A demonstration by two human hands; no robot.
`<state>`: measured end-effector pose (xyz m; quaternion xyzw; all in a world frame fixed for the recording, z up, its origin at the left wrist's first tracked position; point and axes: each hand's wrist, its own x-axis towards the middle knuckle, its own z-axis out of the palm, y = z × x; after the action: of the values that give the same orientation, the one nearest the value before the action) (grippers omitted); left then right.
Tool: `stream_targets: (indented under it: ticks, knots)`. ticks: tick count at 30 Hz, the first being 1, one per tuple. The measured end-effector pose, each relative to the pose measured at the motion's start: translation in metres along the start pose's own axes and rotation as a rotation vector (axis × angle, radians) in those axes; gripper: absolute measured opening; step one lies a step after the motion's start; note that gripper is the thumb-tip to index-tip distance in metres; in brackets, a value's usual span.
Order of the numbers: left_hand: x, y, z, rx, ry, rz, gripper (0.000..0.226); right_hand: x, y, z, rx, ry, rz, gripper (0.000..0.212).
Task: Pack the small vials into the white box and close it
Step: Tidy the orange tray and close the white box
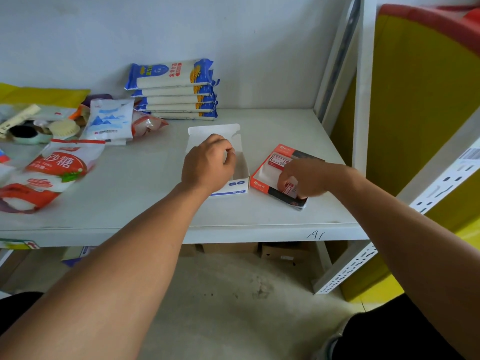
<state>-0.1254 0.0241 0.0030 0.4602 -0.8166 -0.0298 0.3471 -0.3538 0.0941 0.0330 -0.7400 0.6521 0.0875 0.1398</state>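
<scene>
The white box (240,175) lies open on the shelf, its lid flap (207,131) folded back toward the wall. My left hand (207,165) hovers over the box with curled fingers, thumb and forefinger pinched at the box's right wall. To the right sits an orange and black tray (262,175) holding small red-and-white packs (279,162). My right hand (302,179) reaches into the tray's near end, and its fingers pinch one small pack (290,190). The inside of the white box is mostly hidden by my left hand.
A stack of blue noodle packets (176,92) stands against the back wall. Sugar and salt bags (59,170) and clutter fill the shelf's left side. A white shelf upright (361,100) rises at the right. The shelf's front edge (233,233) is marked A1.
</scene>
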Motion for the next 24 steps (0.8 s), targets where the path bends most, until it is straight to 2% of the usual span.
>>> stream_targets:
  ticks: [6, 9, 13, 18, 21, 24]
  knots:
    - [0.003, 0.023, 0.011, 0.021, -0.226, 0.160, 0.031, -0.003, 0.001, 0.005, 0.061, 0.013, -0.044, 0.047]
    - [0.005, 0.032, 0.019, 0.035, -0.239, 0.206, 0.033, -0.001, 0.000, 0.009, 0.109, 0.059, -0.046, 0.047]
    - [0.009, 0.032, 0.017, -0.002, -0.190, 0.155, 0.029, 0.006, 0.003, 0.015, 0.174, 0.128, 0.010, 0.047]
    - [0.007, 0.029, 0.011, 0.111, -0.367, 0.140, 0.026, 0.008, -0.004, 0.014, 0.162, 0.128, -0.058, 0.046]
    - [0.002, 0.031, 0.009, 0.179, -0.404, 0.187, 0.028, 0.009, -0.006, 0.015, 0.159, 0.121, -0.060, 0.044]
    - [0.001, 0.037, 0.006, 0.218, -0.433, 0.244, 0.030, 0.008, -0.005, 0.015, 0.228, 0.223, -0.004, 0.035]
